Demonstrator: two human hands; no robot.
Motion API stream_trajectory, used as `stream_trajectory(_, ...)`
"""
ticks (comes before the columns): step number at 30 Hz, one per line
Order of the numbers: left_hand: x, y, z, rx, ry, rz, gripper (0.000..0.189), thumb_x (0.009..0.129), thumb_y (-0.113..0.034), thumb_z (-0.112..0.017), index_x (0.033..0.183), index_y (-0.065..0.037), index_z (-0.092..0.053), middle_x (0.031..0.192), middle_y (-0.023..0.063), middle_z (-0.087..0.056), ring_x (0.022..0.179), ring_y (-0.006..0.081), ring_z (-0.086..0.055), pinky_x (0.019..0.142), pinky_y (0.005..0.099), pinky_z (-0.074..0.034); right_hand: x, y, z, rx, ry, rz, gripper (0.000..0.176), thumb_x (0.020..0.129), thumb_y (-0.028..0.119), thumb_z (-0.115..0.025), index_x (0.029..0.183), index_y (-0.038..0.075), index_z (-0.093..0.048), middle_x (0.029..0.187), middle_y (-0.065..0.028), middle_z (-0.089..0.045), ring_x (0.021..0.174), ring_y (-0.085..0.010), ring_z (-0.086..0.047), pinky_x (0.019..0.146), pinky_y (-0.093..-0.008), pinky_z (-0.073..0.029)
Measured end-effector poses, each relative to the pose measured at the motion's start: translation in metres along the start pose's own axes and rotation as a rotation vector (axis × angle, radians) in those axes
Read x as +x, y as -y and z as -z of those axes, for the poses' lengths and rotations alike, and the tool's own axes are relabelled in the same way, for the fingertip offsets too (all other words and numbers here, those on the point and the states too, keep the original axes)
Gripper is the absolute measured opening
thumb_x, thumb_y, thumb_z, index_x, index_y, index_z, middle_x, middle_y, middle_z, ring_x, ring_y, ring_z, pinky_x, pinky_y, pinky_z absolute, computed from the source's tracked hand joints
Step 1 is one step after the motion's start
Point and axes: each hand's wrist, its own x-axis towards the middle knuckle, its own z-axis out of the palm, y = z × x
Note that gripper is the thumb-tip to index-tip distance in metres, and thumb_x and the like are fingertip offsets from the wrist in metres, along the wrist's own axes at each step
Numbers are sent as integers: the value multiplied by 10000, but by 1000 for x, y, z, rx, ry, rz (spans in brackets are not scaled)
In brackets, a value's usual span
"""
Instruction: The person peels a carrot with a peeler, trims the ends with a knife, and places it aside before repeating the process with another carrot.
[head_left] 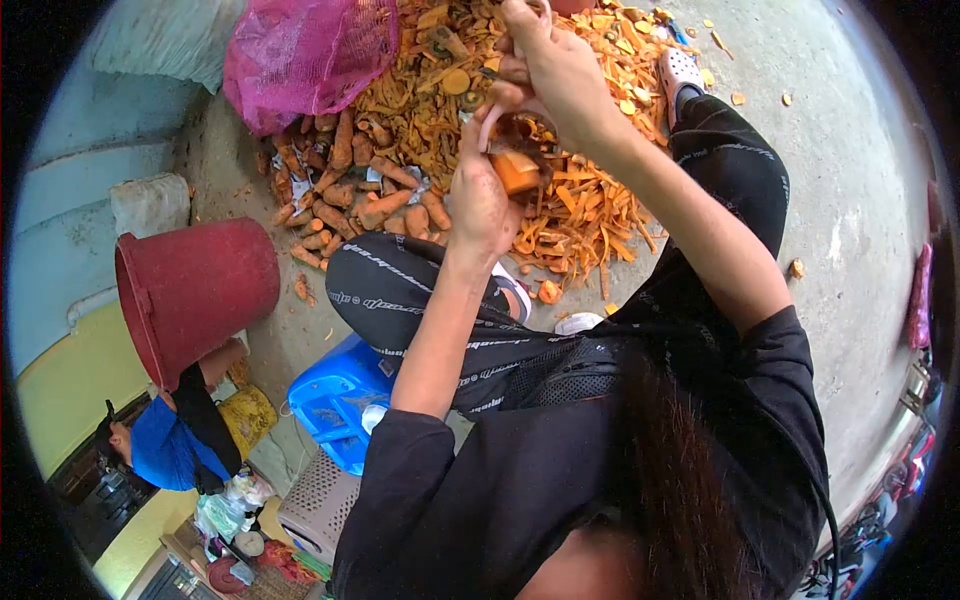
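My left hand (482,200) is raised over the heap, its fingers closed at a pale pink band (487,130) that curves between my hands. Higher up, my right hand (560,75) is also closed on the band, part of which loops out above its fingers. A thick orange carrot piece (516,172) shows beside my left palm, with dark wisps around it. Below both hands lie carrot peelings (580,215) in a big pile. Unpeeled carrots (375,205) are heaped to the left of my left hand. What kind of thing the band is, I cannot tell.
A pink mesh sack (305,60) lies at upper left. Beside my knee are a red bucket (205,290) and a blue plastic container (335,400). Another person in a blue top (165,450) is at lower left. A white clog (682,80) stands by the pile's right edge.
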Motion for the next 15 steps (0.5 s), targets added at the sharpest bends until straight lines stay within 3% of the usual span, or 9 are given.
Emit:
stream_trajectory(2, 7, 17, 39, -10, 184, 112, 415, 1002, -405, -251, 1088, -81, -496, 919, 61, -552, 788, 160, -565, 709, 316, -491, 16, -3, 5, 176, -23, -14, 295, 978, 373, -401, 832, 118, -422, 625, 61, -344, 508, -29, -309, 441, -199, -308)
stream_trajectory(3, -1, 14, 26, 36, 232, 110, 433, 1001, -413, -247, 1055, -59, -490, 852, 78, -548, 724, 163, -564, 677, 313, -493, 47, -23, 20, 5, -85, 389, 275, 983, 344, -401, 839, 111, -425, 614, 58, -340, 501, -36, -304, 443, -207, -291)
stream_trajectory(4, 0, 12, 20, 9, 227, 109, 442, 999, -421, -251, 1057, -52, -487, 856, 78, -548, 731, 160, -563, 676, 310, -494, 67, -31, 33, -52, -142, 386, 250, 985, 311, -407, 841, 107, -425, 616, 57, -342, 501, -42, -304, 445, -219, -278)
stream_trajectory(6, 0, 10, 15, -47, 212, 112, 460, 995, -435, -258, 1062, -37, -479, 865, 78, -548, 744, 154, -561, 675, 304, -495, 65, -21, 34, -386, -239, 581, 260, 983, 319, -420, 833, 107, -420, 607, 51, -332, 500, -47, -309, 440, -229, -270)
stream_trajectory(9, 0, 8, 18, 26, 90, 69, 436, 980, -442, -329, 1085, -51, -488, 883, 75, -558, 779, 171, -573, 692, 330, -511, 46, -4, 25, -270, -89, 684, 300, 978, 367, -421, 824, 110, -403, 596, 38, -327, 502, -53, -342, 434, -225, -290)
stream_trajectory(13, 6, 9, 24, -31, -5, 58, 430, 972, -450, -354, 1126, -72, -489, 912, 75, -579, 815, 190, -594, 707, 339, -526, -4, 13, 5, 194, 115, 181, 305, 981, 381, -400, 837, 113, -374, 612, 37, -349, 507, -60, -379, 438, -220, -346)
stream_trajectory(15, 5, 7, 23, -54, 44, 107, 490, 965, -495, -321, 1160, -75, -479, 929, 52, -557, 809, 154, -572, 695, 323, -517, -16, 10, -1, 117, 129, 173, 288, 984, 370, -396, 853, 114, -369, 615, 41, -349, 504, -54, -371, 435, -218, -342)
